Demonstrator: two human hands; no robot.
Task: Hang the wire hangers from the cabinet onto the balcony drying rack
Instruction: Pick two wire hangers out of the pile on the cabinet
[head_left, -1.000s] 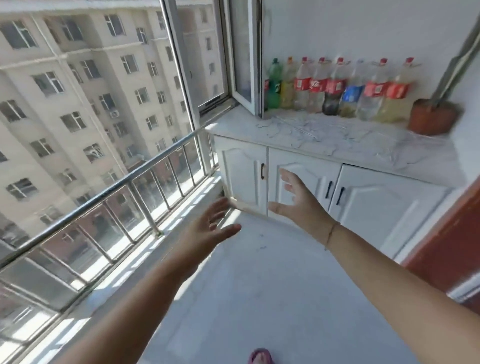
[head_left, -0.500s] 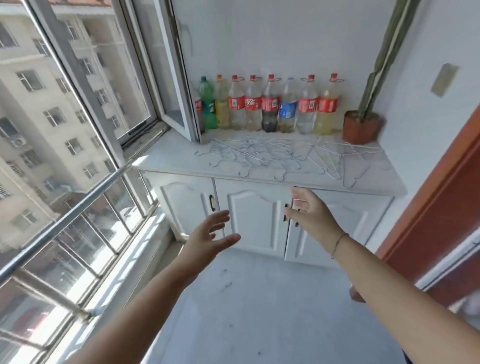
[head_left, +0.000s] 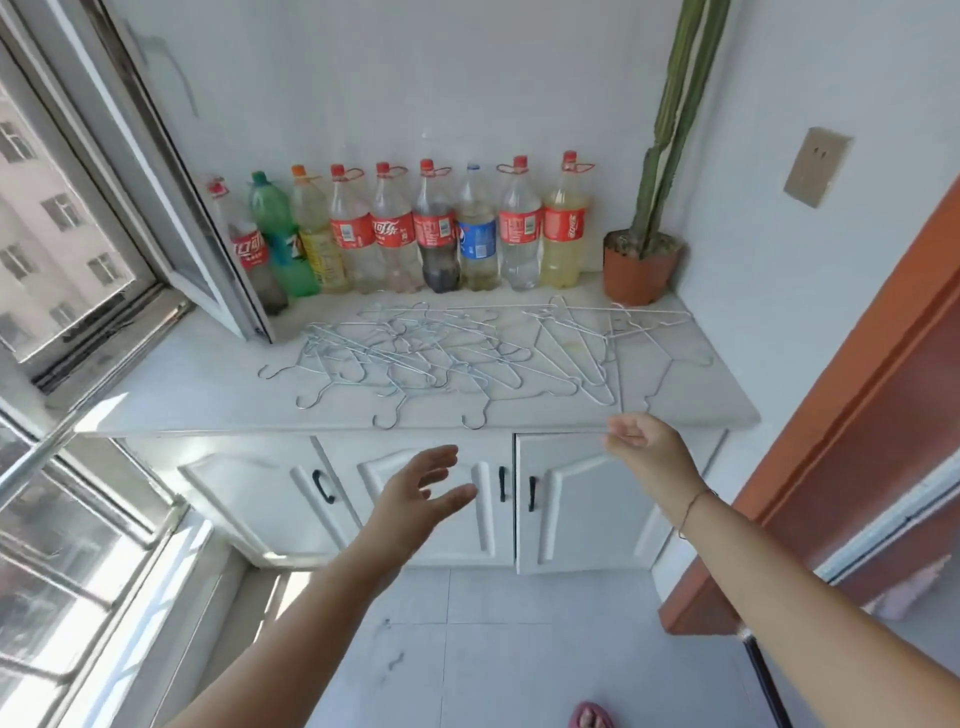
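Several silver wire hangers (head_left: 467, 358) lie tangled in a loose pile on the white top of the cabinet (head_left: 182, 400), their hooks pointing toward the front edge. My left hand (head_left: 421, 493) is stretched out in front of the cabinet doors, fingers straight and spread, holding nothing. My right hand (head_left: 649, 452) hovers just below the cabinet's front edge at the right, fingers loosely curled, also empty. Neither hand touches a hanger. No drying rack is in view.
A row of plastic drink bottles (head_left: 431, 234) lines the back wall. A potted cactus (head_left: 644, 260) stands at the back right. An open window sash (head_left: 171, 197) juts over the cabinet's left end. A railing (head_left: 31, 467) runs along the left, and an orange door frame (head_left: 831, 405) is on the right.
The view has swung right and drawn closer to the cabinet, so the hangers now lie straight ahead. Both hands stay raised and empty, now nearer the cabinet's front edge.
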